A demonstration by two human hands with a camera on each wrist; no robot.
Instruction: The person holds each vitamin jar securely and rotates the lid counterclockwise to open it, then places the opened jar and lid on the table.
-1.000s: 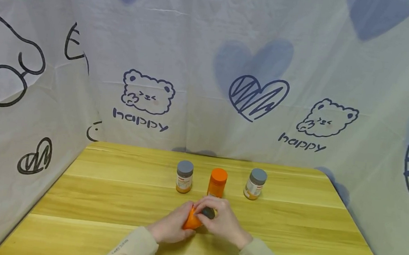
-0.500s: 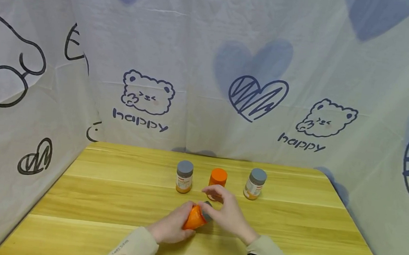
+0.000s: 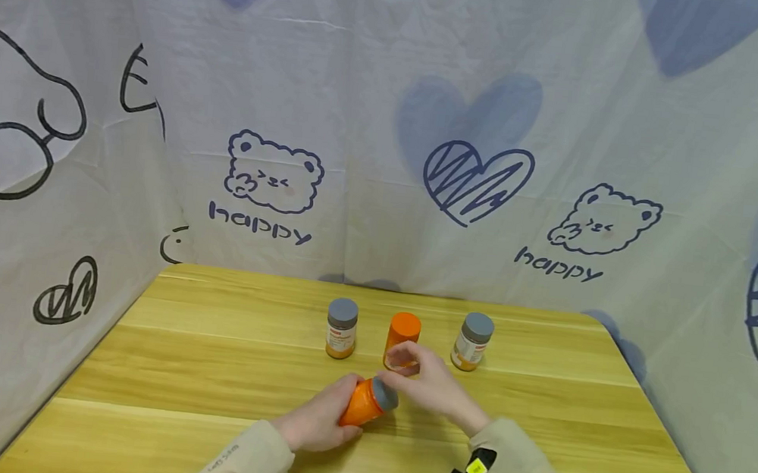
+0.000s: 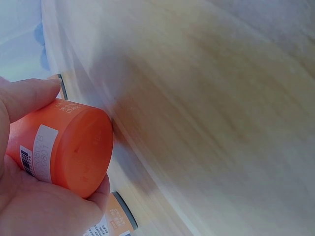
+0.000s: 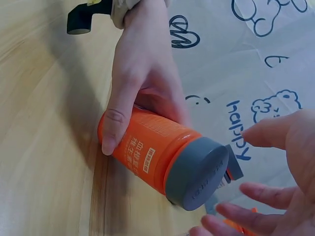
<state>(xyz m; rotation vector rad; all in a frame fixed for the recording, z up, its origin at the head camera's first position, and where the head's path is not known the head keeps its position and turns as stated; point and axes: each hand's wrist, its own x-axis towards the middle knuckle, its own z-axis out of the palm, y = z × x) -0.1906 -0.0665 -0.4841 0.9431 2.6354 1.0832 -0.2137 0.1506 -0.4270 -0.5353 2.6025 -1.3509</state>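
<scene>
My left hand grips an orange bottle round its body, holding it tilted with its grey cap toward the right. The cap sits on the bottle's mouth. In the right wrist view, white lettering shows on the bottle, and a gap separates the cap from my right hand. That right hand's fingers are spread, loosely bent and hold nothing. The left wrist view shows the bottle's plain base and a white label with a barcode.
Behind the hands stand an upright orange bottle with an orange cap, partly covered by the right hand, a grey-capped jar to its left and another grey-capped jar to its right. A patterned cloth hangs behind the wooden table.
My right hand has let go of the grey cap and drawn back to the right, its fingers opening. The left hand still grips the bottle in about the same place.
</scene>
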